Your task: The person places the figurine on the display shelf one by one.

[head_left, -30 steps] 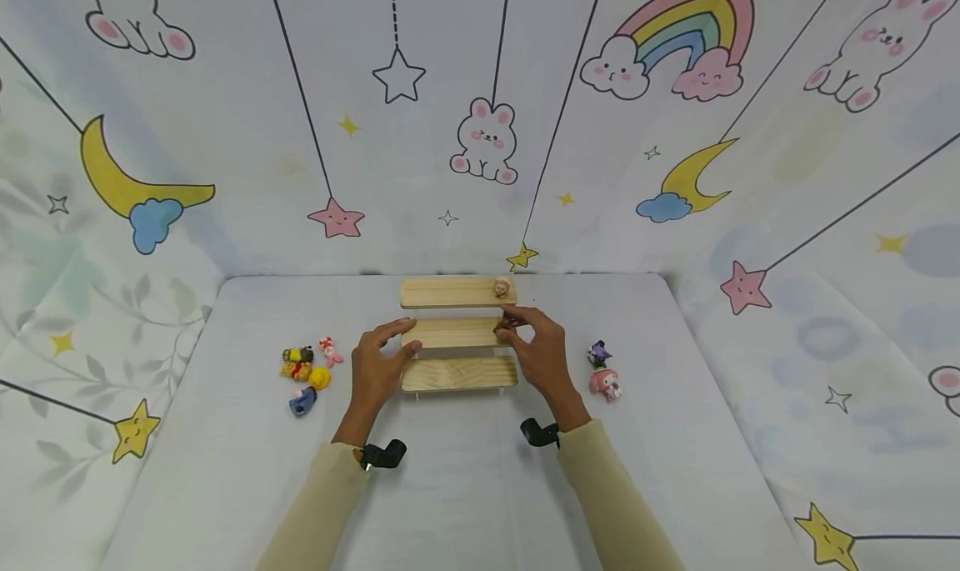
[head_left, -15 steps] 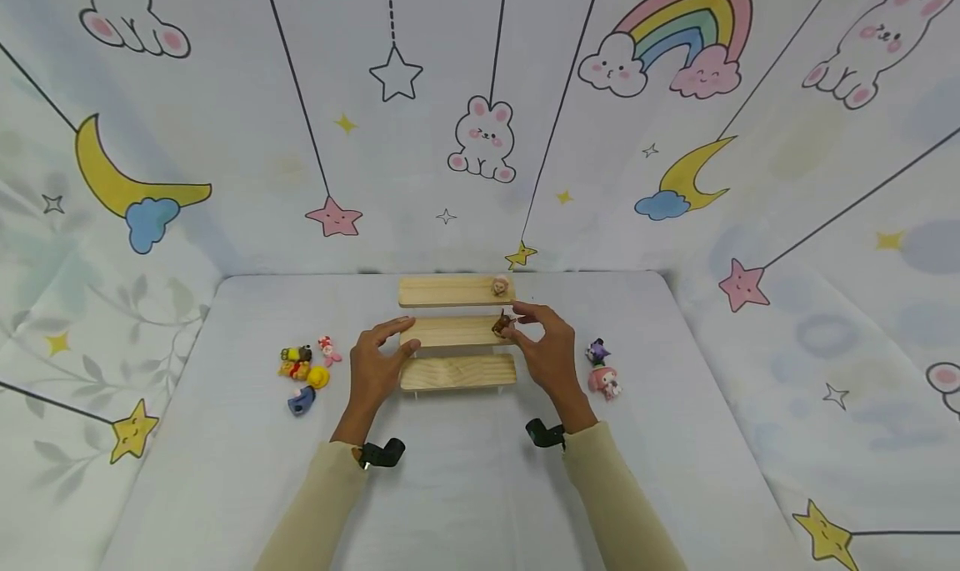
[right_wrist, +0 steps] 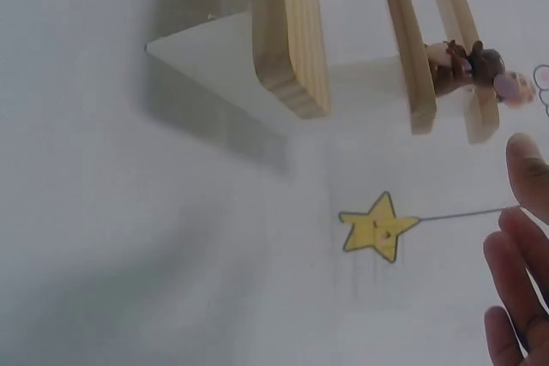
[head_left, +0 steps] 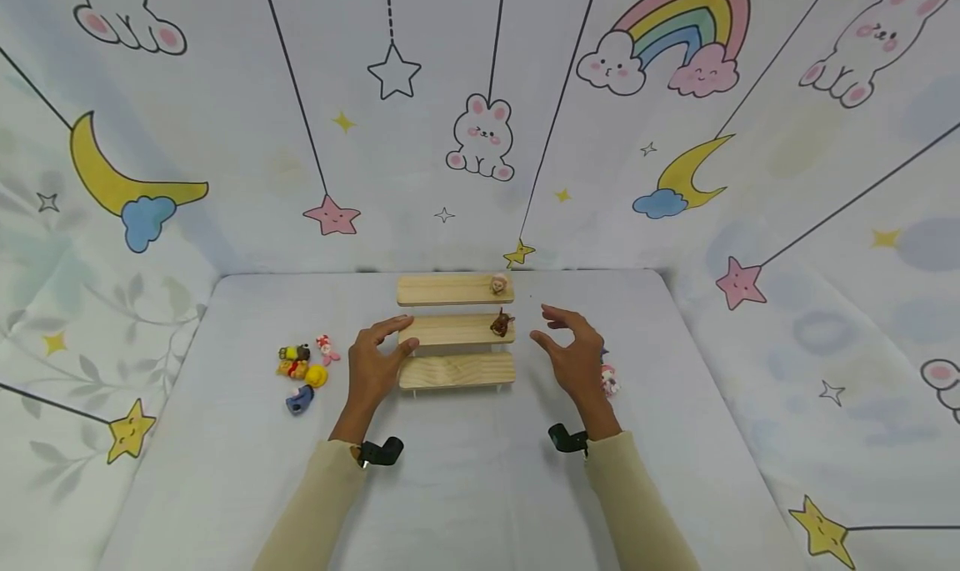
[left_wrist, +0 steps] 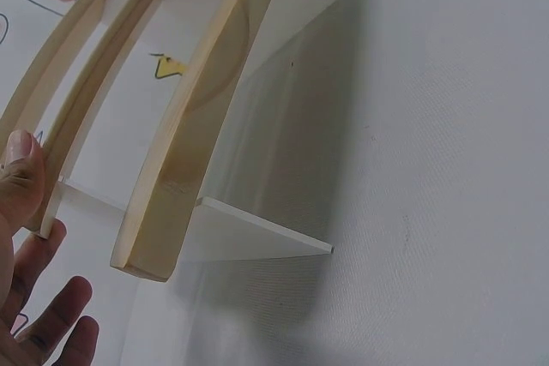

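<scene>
A three-tier wooden display shelf (head_left: 450, 373) with white side supports stands at the back middle of the table. My left hand (head_left: 375, 371) holds the left end of its middle board (head_left: 446, 330), with thumb and index finger at the board's edges; the left wrist view shows the thumb (left_wrist: 21, 179) against the wood. On the right end of that board sits a small brown figurine (head_left: 500, 323), seen also in the right wrist view (right_wrist: 450, 70). A pale-faced figurine (head_left: 498, 284) sits at the right end of the top board. To the right, my right hand (head_left: 579, 363) hovers empty, fingers apart.
Several small figurines lie left of the shelf, among them a blue one (head_left: 300, 399) and a red-and-white one (head_left: 327, 348). Right of the shelf, a pink-and-white figurine (head_left: 610, 380) is partly hidden by my right hand. A patterned cloth wall (head_left: 420, 162) rises behind the table.
My right hand has let go of the brown figurine and drawn away to the right. The figurine stays on the middle board. The left hand keeps its place.
</scene>
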{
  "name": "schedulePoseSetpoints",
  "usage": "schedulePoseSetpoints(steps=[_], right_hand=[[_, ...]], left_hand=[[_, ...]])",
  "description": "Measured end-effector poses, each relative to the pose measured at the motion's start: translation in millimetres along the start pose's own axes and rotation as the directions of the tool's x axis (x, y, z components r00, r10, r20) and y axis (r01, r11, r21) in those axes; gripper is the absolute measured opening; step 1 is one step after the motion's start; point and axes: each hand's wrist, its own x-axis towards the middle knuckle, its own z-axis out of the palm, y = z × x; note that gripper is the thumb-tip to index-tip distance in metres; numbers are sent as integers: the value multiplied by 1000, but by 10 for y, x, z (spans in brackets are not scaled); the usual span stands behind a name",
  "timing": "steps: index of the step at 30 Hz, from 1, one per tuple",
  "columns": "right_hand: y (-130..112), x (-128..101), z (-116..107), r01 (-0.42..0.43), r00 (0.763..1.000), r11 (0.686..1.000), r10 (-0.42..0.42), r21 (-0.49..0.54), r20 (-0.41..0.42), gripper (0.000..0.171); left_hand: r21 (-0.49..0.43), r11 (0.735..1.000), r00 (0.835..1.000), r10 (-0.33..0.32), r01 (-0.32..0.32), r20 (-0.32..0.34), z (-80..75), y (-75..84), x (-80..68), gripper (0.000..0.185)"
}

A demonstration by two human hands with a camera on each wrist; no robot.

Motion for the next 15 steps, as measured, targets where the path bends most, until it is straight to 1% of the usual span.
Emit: schedulePoseSetpoints(steps=[5,8,15], right_hand=[[116,-31,-106,-29,999,1000,28,-8,-30,54],[192,-42,-165,-42,998,998,40,-37,-52,54],[385,-103,-323,-122,989,992,119,-35,-87,48]], left_hand=[[-7,1000,1000,0,0,2,-1,-18,3,43],[-8,1000,1000,-1,1,2,-4,-21,2,43],[-16,1000,1000,-8,9,7,0,-24,-1,43]])
